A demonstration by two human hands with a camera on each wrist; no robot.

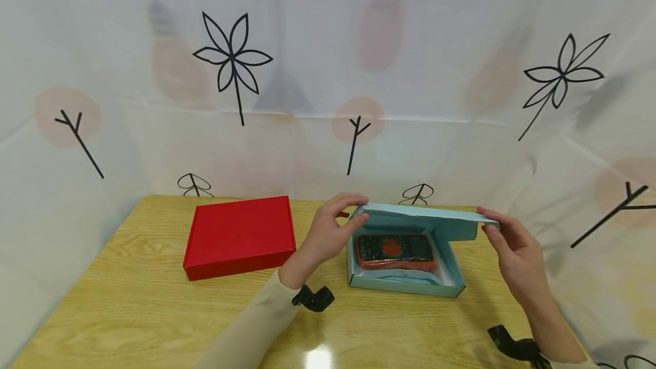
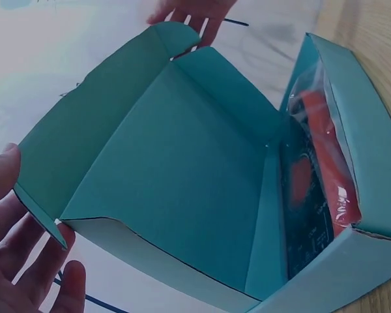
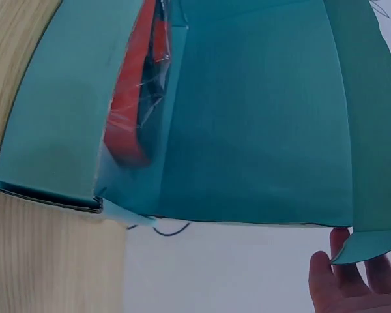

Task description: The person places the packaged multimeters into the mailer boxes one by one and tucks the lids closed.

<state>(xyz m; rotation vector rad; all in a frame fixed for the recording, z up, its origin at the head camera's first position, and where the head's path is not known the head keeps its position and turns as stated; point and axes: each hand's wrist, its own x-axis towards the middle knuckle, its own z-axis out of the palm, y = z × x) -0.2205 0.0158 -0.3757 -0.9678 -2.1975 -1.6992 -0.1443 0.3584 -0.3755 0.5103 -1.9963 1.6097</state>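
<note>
A light blue cardboard box [image 1: 400, 285] stands on the table with its hinged lid [image 1: 430, 212] partly raised. Inside lies a digital multimeter [image 1: 392, 247] in clear plastic, orange-red at its edge, with a dark face and a round dial. My left hand [image 1: 328, 232] pinches the left front corner of the lid between thumb and fingers. At the opposite corner, my right hand [image 1: 520, 258] grips the lid the same way. From the left wrist, the lid's front flap [image 2: 91, 130] shows between both hands, folded at an angle to the lid panel.
A closed red box [image 1: 241, 235] lies on the wooden table [image 1: 128, 295], left of my left forearm. Behind the table hangs a pale cloth [image 1: 307, 61] printed with line-drawn flowers. Black camera mounts [image 1: 314, 299] sit on both wrists.
</note>
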